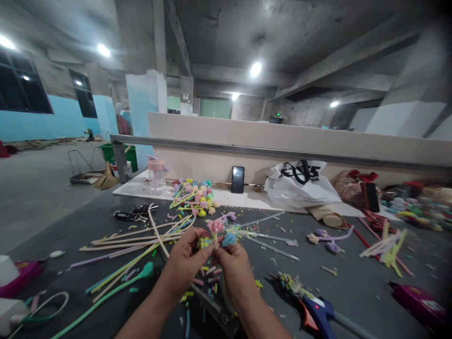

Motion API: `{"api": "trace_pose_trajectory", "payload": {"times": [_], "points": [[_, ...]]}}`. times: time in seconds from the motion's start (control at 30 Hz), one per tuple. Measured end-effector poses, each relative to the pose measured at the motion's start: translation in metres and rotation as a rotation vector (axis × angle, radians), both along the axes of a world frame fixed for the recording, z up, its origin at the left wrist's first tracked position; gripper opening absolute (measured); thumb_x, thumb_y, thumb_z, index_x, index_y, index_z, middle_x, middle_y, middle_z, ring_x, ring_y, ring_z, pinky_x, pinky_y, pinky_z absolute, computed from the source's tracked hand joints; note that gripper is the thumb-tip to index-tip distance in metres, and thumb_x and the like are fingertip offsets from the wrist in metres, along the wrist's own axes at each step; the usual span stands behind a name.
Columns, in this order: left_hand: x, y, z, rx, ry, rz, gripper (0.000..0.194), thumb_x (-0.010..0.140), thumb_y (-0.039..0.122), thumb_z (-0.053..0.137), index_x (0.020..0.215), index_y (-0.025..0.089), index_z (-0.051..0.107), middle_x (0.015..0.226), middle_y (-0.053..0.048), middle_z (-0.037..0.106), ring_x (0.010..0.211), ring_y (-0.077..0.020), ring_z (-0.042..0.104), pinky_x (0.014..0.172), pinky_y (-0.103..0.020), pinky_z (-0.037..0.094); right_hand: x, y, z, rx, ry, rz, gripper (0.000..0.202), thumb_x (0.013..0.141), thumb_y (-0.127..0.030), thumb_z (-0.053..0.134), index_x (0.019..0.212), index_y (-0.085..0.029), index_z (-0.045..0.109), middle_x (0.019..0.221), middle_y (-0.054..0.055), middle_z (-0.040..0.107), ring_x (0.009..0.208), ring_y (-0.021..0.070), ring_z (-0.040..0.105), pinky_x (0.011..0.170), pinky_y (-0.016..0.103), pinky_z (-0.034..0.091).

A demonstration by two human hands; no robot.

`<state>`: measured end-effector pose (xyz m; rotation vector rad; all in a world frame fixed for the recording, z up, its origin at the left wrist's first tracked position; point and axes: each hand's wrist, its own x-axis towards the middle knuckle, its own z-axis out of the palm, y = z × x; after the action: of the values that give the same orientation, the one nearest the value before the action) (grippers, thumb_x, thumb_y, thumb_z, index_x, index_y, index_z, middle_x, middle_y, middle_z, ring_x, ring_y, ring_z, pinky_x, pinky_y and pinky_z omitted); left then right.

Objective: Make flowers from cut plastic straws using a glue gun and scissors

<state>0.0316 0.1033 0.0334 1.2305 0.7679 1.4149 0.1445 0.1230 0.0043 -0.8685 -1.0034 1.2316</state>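
Both my hands meet above the dark tabletop around a small cluster of fuzzy chenille-stem flowers. My left hand (189, 254) pinches it beside a yellow flower (204, 242), while a pink flower (215, 226) stands up between the hands. In my right hand (235, 266), the fingers close next to a blue flower (229, 238). Which stem each hand grips is partly hidden by the fingers. Scissors (212, 303) lie beneath my wrists among cut bits of stem. At right, a blue glue gun (319, 310) rests with a crusted nozzle.
Long chenille stems (130, 240) spread at left, near keys (136, 214). Behind are finished flowers (197, 195), a pink-lidded cup (156, 176), an upright phone (238, 180) and a white bag (300, 183). Clear glue sticks (271, 245) and purple flowers (332, 238) lie right.
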Motion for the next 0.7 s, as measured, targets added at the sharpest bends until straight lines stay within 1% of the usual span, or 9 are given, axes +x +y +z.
{"api": "trace_pose_trajectory", "payload": {"times": [0.1,0.2,0.3,0.4,0.47,0.53,0.63,0.7], "points": [[0.000,0.000,-0.002,-0.004,-0.013,0.008,0.012,0.070,0.022,0.065,0.078,0.019,0.056,0.072,0.003,0.058,0.070,-0.0131,0.054,0.063,-0.022,0.043,-0.001,0.000,-0.003,0.003,-0.010,0.004,0.019,0.059,-0.031,0.072,0.064,-0.016,0.060,0.045,-0.006,0.052,0.041,0.0084,0.043,0.043,0.020,0.033],[-0.001,0.001,-0.005,-0.004,-0.009,0.015,0.010,0.071,0.020,0.063,0.075,0.019,0.054,0.068,0.004,0.055,0.063,-0.0104,0.051,0.059,-0.020,0.041,-0.002,-0.002,-0.005,0.007,-0.012,0.011,0.020,0.062,-0.032,0.070,0.065,-0.016,0.059,0.047,-0.005,0.052,0.042,0.0084,0.043,0.044,0.020,0.033],[-0.001,0.000,-0.005,0.010,-0.008,0.021,0.011,0.071,0.020,0.063,0.075,0.019,0.053,0.068,0.005,0.054,0.062,-0.0105,0.051,0.058,-0.021,0.042,-0.004,-0.004,-0.004,0.010,-0.021,0.005,0.021,0.062,-0.033,0.069,0.065,-0.016,0.058,0.047,-0.006,0.051,0.042,0.0086,0.042,0.044,0.021,0.033],[0.001,0.000,-0.004,0.000,0.016,0.027,0.016,0.070,0.023,0.065,0.082,0.019,0.054,0.076,0.002,0.058,0.067,-0.0134,0.055,0.061,-0.024,0.045,-0.006,-0.007,-0.001,0.012,-0.049,-0.033,0.019,0.062,-0.033,0.068,0.065,-0.017,0.058,0.049,-0.005,0.051,0.044,0.0094,0.043,0.046,0.022,0.035],[0.001,-0.001,-0.004,-0.031,0.012,0.017,0.026,0.069,0.025,0.066,0.091,0.020,0.053,0.081,0.000,0.061,0.071,-0.0156,0.057,0.063,-0.027,0.047,-0.007,-0.008,0.002,0.018,-0.076,-0.063,0.018,0.061,-0.032,0.068,0.065,-0.018,0.058,0.051,-0.005,0.052,0.046,0.0103,0.044,0.048,0.023,0.037],[0.001,0.000,-0.004,-0.046,-0.002,0.015,0.033,0.068,0.026,0.066,0.097,0.020,0.052,0.081,-0.001,0.062,0.071,-0.0158,0.057,0.065,-0.028,0.047,-0.006,-0.009,0.005,0.030,-0.116,-0.096,0.017,0.061,-0.032,0.067,0.065,-0.018,0.058,0.052,-0.004,0.053,0.048,0.0114,0.045,0.050,0.024,0.038],[0.000,0.001,-0.003,-0.020,-0.001,0.043,0.026,0.069,0.026,0.066,0.091,0.018,0.056,0.078,0.000,0.062,0.072,-0.0142,0.056,0.068,-0.025,0.045,-0.003,-0.011,0.007,0.057,-0.193,-0.150,0.015,0.063,-0.030,0.066,0.067,-0.017,0.061,0.055,-0.003,0.057,0.053,0.0132,0.048,0.053,0.025,0.038],[0.000,0.002,-0.002,-0.037,-0.009,0.063,0.021,0.068,0.027,0.067,0.085,0.017,0.059,0.076,0.001,0.062,0.072,-0.0133,0.056,0.068,-0.023,0.044,-0.001,-0.013,0.006,0.153,-0.321,-0.209,0.012,0.066,-0.029,0.064,0.068,-0.017,0.064,0.059,-0.001,0.060,0.058,0.0151,0.052,0.056,0.025,0.038]]}}
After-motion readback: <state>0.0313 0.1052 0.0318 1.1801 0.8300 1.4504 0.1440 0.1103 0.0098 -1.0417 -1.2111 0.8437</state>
